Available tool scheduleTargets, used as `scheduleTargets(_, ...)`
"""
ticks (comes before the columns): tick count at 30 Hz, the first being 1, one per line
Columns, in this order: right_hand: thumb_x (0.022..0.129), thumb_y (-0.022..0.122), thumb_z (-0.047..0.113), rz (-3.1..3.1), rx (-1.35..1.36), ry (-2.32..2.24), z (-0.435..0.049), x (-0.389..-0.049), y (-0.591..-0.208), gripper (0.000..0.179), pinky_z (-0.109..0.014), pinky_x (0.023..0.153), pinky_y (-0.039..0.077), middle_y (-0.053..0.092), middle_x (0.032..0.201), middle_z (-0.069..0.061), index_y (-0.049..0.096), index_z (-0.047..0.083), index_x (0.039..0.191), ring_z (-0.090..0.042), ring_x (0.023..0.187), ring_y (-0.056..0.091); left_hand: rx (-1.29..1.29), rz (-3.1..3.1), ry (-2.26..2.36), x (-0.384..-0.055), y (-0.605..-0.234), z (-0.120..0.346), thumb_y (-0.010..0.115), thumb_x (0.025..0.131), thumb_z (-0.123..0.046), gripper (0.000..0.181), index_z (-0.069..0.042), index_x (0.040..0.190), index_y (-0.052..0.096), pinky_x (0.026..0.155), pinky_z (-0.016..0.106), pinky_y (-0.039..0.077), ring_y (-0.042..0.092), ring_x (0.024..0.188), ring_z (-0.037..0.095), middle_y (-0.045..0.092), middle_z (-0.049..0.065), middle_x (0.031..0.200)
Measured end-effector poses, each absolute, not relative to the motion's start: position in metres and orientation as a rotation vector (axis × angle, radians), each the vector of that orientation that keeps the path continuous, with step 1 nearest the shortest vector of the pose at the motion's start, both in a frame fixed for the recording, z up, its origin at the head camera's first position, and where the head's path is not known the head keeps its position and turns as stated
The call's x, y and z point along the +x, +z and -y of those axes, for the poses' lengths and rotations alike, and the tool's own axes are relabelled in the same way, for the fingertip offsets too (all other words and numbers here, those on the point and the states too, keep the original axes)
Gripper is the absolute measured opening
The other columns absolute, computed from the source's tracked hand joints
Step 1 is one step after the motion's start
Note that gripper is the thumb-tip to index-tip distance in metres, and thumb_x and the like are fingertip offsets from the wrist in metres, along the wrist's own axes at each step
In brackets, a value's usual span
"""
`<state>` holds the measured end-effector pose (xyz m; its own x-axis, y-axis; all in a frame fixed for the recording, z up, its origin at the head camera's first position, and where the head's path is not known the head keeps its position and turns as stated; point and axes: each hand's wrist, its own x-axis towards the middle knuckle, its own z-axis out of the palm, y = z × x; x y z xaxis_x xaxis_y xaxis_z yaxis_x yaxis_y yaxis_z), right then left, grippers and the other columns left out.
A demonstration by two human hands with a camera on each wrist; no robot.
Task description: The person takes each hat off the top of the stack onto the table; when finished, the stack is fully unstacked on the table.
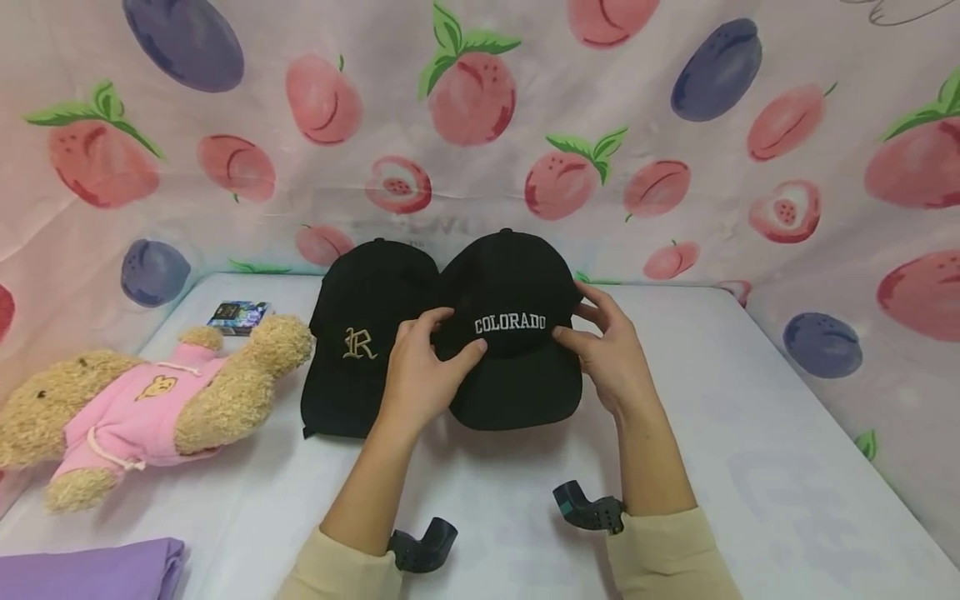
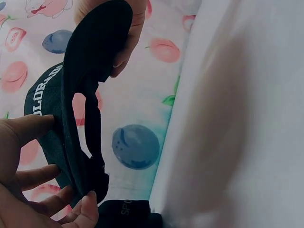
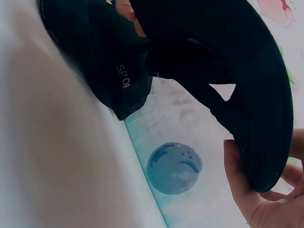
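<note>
A black baseball cap point(image 1: 517, 283) with white COLORADO lettering is held up off the table between both hands, its front toward the head camera and its brim pointing down. My left hand point(image 1: 423, 367) grips its left side, thumb on the front beside the lettering. On the opposite side my right hand point(image 1: 615, 358) pinches the edge, thumb in front and fingers behind. Through the left wrist view, the strap opening at the back of the cap point(image 2: 88, 52) shows. Just left of it stands a second black cap point(image 1: 345, 392) with a gold R, partly overlapped by my left hand.
At the left lies a teddy bear point(image 1: 150, 400) in a pink hoodie. Behind it sits a small dark patterned box point(image 1: 238, 317). A folded purple cloth point(image 1: 90, 571) is at the near left corner. Fruit-printed fabric point(image 1: 472, 100) hangs behind the white table point(image 1: 750, 458).
</note>
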<state>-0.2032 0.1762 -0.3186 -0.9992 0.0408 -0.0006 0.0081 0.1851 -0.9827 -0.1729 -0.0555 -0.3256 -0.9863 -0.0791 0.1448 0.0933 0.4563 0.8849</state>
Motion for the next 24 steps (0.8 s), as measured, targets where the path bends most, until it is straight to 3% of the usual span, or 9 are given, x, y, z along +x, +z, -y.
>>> scheduleTargets(7,0.096,0.065,0.006,2.367,-0.058,1.988,-0.181,-0.201,-0.321,0.071,-0.026,0.082,0.059,0.046,0.155,-0.010,0.040,0.027,0.159,-0.015,0.103,0.070,-0.051,2.580,-1.518,-0.176,-0.322,0.050,0.077,0.090,-0.036,0.063,-0.013,0.145,0.056,0.107,0.052,0.045,0.054,0.127,0.035,0.051,0.018,0.139)
scheduleTargets(24,0.096,0.065,0.008,2.403,-0.036,1.912,-0.202,-0.203,-0.327,0.072,-0.023,0.084,0.057,0.046,0.157,-0.011,0.037,0.025,0.160,-0.016,0.107,0.070,-0.088,2.553,-1.512,-0.182,-0.331,0.028,0.077,0.090,-0.035,0.062,-0.012,0.144,0.057,0.106,0.051,0.046,0.055,0.125,0.034,0.053,0.017,0.137)
